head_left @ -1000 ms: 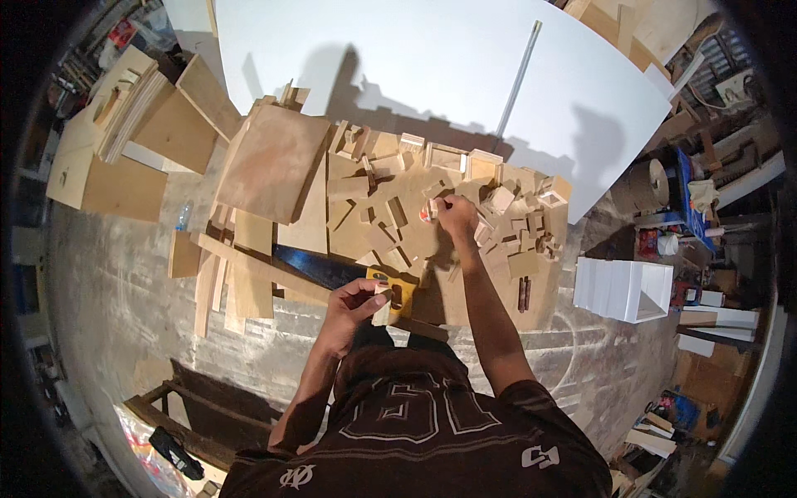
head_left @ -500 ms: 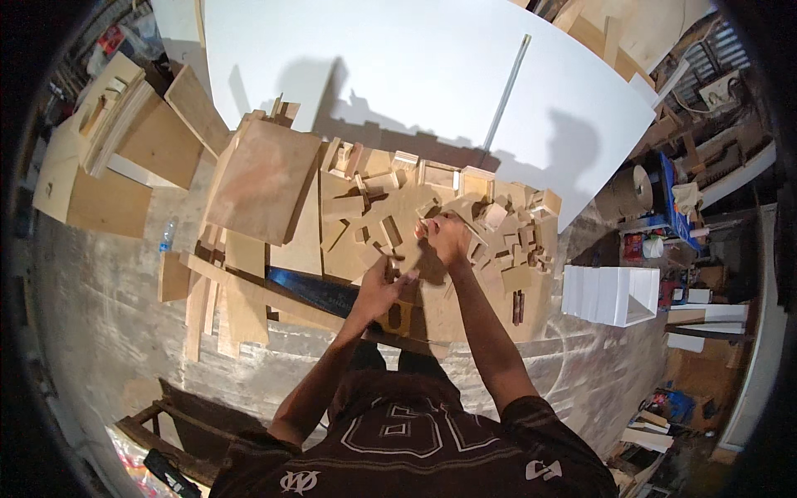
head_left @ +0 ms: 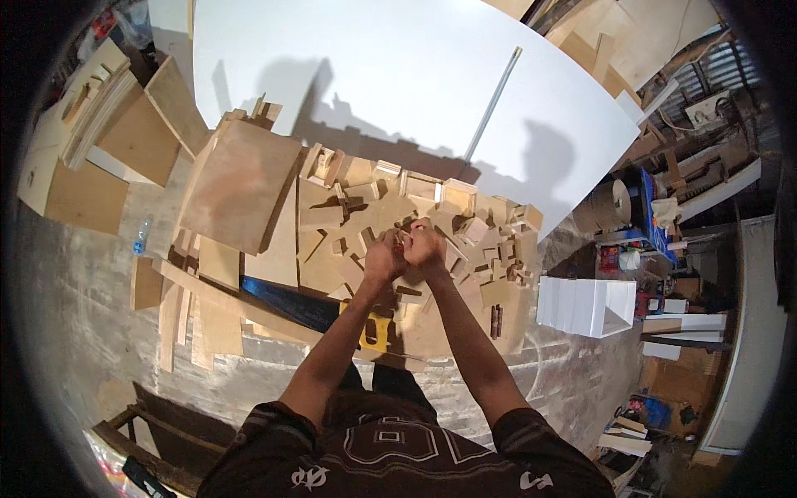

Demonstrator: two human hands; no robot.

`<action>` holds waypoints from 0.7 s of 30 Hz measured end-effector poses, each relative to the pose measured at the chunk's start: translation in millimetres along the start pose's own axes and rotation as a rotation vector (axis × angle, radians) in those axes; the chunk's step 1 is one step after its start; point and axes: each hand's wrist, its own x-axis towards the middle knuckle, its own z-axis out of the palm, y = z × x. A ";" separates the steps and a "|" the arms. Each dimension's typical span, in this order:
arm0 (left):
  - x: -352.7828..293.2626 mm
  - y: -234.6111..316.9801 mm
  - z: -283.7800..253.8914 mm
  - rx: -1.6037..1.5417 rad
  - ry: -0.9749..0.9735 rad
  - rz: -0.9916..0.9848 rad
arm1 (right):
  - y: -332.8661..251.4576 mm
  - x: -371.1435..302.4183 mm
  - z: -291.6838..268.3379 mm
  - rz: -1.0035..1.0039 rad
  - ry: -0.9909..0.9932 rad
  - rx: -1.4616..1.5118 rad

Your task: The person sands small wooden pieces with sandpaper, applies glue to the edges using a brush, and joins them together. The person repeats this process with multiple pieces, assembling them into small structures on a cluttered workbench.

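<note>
My left hand [head_left: 385,258] and my right hand [head_left: 427,249] meet over the middle of the wood-strewn worktable. Both have their fingers curled in, and a small reddish thing shows in part between them; its kind is hidden by the fingers. Small wooden blocks [head_left: 498,264] and offcuts lie all around, several of them right beside my hands. Under my left forearm rests a handsaw [head_left: 376,331] with a yellow handle and a dark blue blade. Two short dark brown strips [head_left: 496,321] lie to the right of my right forearm.
A large plywood sheet [head_left: 241,184] covers the table's left part, with long wooden strips [head_left: 187,303] below it. Behind stands a big white panel [head_left: 374,75] with a metal straightedge [head_left: 493,104] on it. A white box [head_left: 586,306] is on the floor at right, a plastic bottle [head_left: 143,236] at left.
My left hand has moved up to meet my right hand, which came slightly left and down. The gap between them has closed. The whole view has shifted a little, showing more of the saw's handle.
</note>
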 end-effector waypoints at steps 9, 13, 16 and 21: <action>5.8 7.3 16.8 0.014 0.072 0.037 | 2.3 -4.1 4.3 0.008 0.162 0.049; 1.2 0.9 16.2 -0.062 0.020 -0.019 | 2.1 -9.2 -4.2 0.149 0.115 0.111; -0.3 1.7 15.0 -0.161 -0.011 0.023 | 13.5 -11.5 -6.1 0.176 0.155 0.169; -3.0 8.1 4.8 -0.081 -0.009 -0.017 | 15.3 -17.2 -13.6 0.271 0.231 0.207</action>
